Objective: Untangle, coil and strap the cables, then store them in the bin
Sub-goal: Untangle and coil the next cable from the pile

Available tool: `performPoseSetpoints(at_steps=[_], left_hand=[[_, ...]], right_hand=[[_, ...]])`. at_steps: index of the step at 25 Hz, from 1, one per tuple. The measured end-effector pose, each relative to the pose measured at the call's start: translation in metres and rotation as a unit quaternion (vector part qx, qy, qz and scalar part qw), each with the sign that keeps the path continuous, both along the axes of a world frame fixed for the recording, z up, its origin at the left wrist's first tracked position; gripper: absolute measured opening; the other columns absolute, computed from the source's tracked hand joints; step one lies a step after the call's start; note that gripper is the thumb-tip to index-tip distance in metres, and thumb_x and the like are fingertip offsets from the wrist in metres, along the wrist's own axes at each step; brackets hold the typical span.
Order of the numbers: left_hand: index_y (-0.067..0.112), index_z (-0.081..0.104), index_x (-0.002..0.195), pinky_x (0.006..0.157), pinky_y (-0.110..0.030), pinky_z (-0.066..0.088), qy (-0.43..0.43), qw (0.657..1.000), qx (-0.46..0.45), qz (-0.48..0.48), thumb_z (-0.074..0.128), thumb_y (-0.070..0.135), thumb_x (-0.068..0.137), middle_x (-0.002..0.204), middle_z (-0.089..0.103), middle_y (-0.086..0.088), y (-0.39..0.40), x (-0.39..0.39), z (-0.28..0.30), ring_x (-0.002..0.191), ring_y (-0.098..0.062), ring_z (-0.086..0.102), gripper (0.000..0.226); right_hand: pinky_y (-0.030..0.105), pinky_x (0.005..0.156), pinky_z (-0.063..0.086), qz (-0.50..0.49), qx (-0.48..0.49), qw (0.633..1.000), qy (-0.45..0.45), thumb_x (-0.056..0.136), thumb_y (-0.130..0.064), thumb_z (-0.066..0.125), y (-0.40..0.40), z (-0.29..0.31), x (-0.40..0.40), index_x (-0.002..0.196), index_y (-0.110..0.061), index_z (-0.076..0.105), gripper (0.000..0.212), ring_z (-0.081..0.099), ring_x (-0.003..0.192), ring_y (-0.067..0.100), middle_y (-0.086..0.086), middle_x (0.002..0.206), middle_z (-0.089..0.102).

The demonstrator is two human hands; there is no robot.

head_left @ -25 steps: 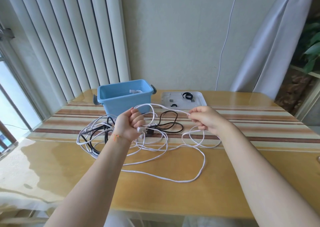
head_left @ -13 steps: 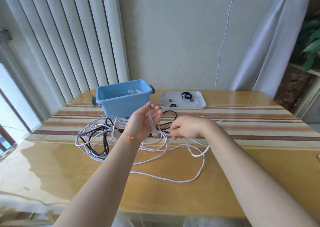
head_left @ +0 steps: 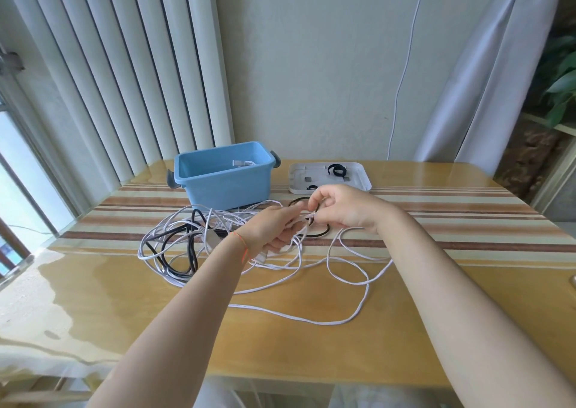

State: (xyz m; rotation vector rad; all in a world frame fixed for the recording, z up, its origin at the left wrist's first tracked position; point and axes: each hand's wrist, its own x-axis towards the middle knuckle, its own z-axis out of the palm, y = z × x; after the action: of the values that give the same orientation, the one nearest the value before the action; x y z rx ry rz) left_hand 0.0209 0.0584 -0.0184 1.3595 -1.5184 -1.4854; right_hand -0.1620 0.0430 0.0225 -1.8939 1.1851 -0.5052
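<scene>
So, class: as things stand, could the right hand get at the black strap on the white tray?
Probably yes. The black strap lies uncovered on the white tray, just beyond the right hand, with nothing between; but that hand pinches the white cable and must release it first.

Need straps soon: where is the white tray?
In the head view, the white tray sits at the table's far edge, right of the blue bin, behind both hands.

Home: blinds (head_left: 124,65), curtain (head_left: 486,65), table (head_left: 311,345)

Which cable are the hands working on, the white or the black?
The white cable: both hands pinch it, while the black cable lies untouched on the table.
</scene>
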Motion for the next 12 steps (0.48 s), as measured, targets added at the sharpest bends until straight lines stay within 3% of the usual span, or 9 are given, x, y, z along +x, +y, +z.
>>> performPoseSetpoints(at_steps=[3, 7, 9, 12], left_hand=[[0.025, 0.021, 0.061, 0.037, -0.021, 0.009, 0.248, 0.963, 0.093, -0.04, 0.038, 0.045, 0.101, 0.051, 0.016, 0.008, -0.004, 0.007, -0.01, 0.045, -0.011, 0.009, 0.048], [0.025, 0.022, 0.059, 0.035, -0.021, 0.015, 0.508, 0.846, 0.14, -0.083, 0.042, 0.035, 0.1, 0.05, 0.015, 0.007, -0.012, 0.023, -0.028, 0.04, -0.009, 0.013, 0.047], [0.025, 0.022, 0.057, 0.035, -0.021, 0.014, 0.588, 0.798, 0.133, -0.007, 0.037, 0.032, 0.102, 0.051, 0.013, 0.008, -0.015, 0.032, -0.032, 0.041, -0.009, 0.012, 0.048], [0.021, 0.023, 0.049, 0.033, -0.022, 0.014, 0.651, 0.734, 0.121, 0.152, 0.029, 0.032, 0.106, 0.047, 0.011, 0.006, -0.018, 0.043, -0.036, 0.045, -0.008, 0.007, 0.059]], right_hand=[[0.018, 0.045, 0.03, -0.03, 0.0, 0.998, -0.056, 0.088, -0.017, 0.072, -0.005, -0.006, -0.005, 0.092, -0.012, 0.061, 0.013, 0.042, 0.043, 0.003, -0.003, 0.063, 0.055], [0.021, 0.044, 0.025, -0.067, 0.025, 0.995, -0.07, 0.084, -0.029, 0.077, -0.013, -0.018, -0.017, 0.086, -0.012, 0.061, 0.024, 0.031, 0.046, 0.01, -0.003, 0.056, 0.044], [0.023, 0.05, 0.03, -0.102, 0.023, 0.991, -0.084, 0.086, -0.024, 0.076, -0.02, -0.025, -0.026, 0.086, -0.012, 0.061, 0.019, 0.033, 0.046, 0.01, -0.005, 0.057, 0.045], [0.032, 0.06, 0.043, -0.165, 0.05, 0.967, -0.187, 0.09, -0.01, 0.07, -0.028, -0.033, -0.035, 0.096, -0.006, 0.062, 0.011, 0.036, 0.043, 0.01, -0.005, 0.054, 0.05]])
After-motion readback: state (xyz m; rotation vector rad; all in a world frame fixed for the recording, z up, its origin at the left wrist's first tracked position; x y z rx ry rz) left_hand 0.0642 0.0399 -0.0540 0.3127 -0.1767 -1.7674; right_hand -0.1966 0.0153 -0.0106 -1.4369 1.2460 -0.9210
